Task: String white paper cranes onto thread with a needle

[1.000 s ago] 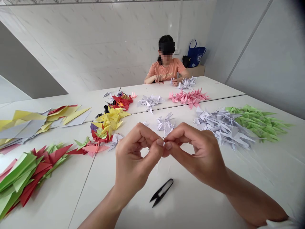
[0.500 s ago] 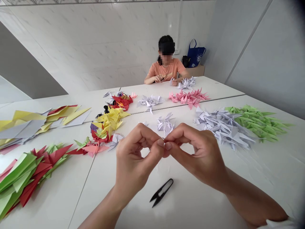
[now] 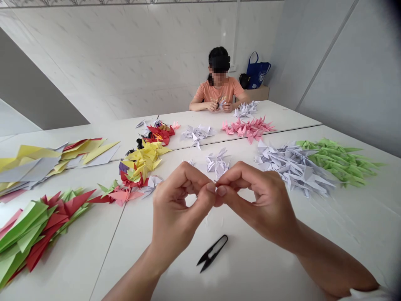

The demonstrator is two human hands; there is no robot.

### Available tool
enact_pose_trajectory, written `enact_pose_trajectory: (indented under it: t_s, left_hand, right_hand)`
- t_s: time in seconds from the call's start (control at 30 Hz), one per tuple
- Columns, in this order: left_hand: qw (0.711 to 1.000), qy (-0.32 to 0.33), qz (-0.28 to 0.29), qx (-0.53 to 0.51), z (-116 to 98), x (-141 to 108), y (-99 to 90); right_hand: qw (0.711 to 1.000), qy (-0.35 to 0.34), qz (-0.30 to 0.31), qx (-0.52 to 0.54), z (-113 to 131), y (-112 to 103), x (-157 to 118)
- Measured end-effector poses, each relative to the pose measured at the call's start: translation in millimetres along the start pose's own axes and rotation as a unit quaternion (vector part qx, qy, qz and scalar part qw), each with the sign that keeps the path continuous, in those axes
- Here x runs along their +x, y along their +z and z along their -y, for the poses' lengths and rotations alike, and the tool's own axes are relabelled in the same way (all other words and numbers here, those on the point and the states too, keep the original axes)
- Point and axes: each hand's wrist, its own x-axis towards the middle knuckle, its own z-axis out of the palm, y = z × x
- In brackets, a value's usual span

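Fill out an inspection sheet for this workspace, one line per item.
Surface: white table, seams between its panels.
Job's things: anything pinched is too small to identify; black snips lie nearby.
Clutter: folded paper in a white pile, green pile, pink pile and yellow pile, among others.
Hands: left hand and right hand, fingertips meeting.
Cables: nothing seen; thin clear strands at right.
Surroundings: co-worker opposite; blue bag behind.
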Motion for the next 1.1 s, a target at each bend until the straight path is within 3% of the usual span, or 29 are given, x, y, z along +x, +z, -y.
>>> enact_pose_trajectory:
  t_s: [0.73, 0.97, 1.1]
  left_hand:
    - [1.0, 0.0, -0.002, 0.003, -0.8, 0.7, 1.2]
    - [0.998, 0.024, 0.044, 0.029, 1.9, 2.0, -6.2]
    - [0.999, 0.028, 0.024, 0.018, 2.3, 2.2, -4.4]
  right_hand:
    - [1.0, -0.005, 0.002, 0.001, 0.4, -0.3, -0.1]
    - [1.0, -0.004, 0.003, 0.003, 0.4, -0.5, -0.1]
    - [1.0, -0.003, 0.005, 0.0, 0.8, -1.0, 0.2]
